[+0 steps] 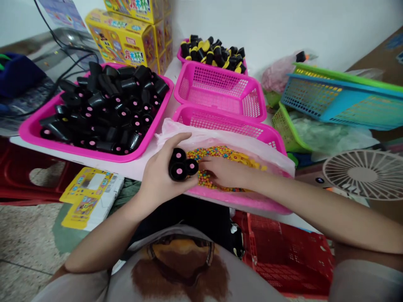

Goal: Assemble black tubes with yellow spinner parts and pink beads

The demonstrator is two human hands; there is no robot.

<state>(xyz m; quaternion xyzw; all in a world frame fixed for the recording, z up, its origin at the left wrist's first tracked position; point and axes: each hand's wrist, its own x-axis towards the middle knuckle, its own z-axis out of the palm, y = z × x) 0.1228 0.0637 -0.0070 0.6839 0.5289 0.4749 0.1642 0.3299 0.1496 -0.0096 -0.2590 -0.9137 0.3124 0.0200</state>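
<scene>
My left hand (162, 172) is closed round three black tubes with pink ends (181, 165), held upright at the near edge of a pink basket (239, 199). That basket is lined with a pink plastic bag and holds a heap of small coloured beads (217, 152) with some yellow pieces at its right. My right hand (225, 172) lies in the beads with its fingers curled, pinching among them beside the tubes; what it holds is hidden.
A big pink tray (34, 130) of several black tubes sits at the left. An empty pink basket (220, 88) and one with black-and-yellow parts (210, 52) stand behind. Yellow boxes (122, 40), blue and green baskets (340, 98), a white fan (362, 174) and a red crate (283, 251) surround them.
</scene>
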